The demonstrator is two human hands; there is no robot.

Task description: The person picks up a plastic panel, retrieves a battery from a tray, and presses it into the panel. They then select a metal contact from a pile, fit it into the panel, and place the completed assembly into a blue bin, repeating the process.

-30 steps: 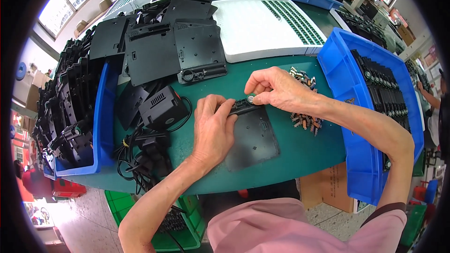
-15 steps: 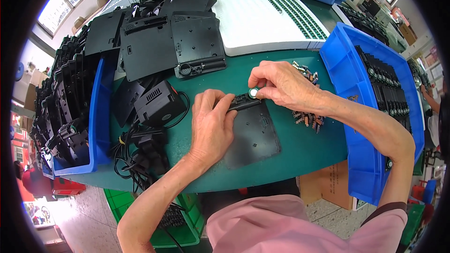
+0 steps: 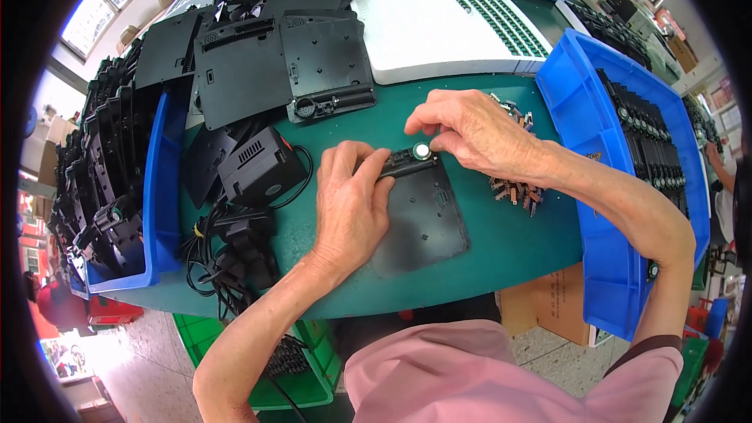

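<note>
1. The panel [image 3: 423, 223] lies on the table [image 3: 517, 258], right of the left hand [image 3: 348, 207], which pinches its far edge between thumb and forefinger.
2. The disc [image 3: 422, 150] sits at that edge, beside the right hand [image 3: 482, 135], whose thumb and forefinger stand parted.

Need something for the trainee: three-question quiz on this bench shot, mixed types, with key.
1. Which hand is nearer the round bright disc at the far edge of the black panel?

2. True or false: the white tray lies farther from the person than the black panel.

3. Where is the heap of small parts?
A) in the green crate
B) on the green tabletop
C) on the white tray

Key: 1. The right hand. 2. True. 3. B.
</note>
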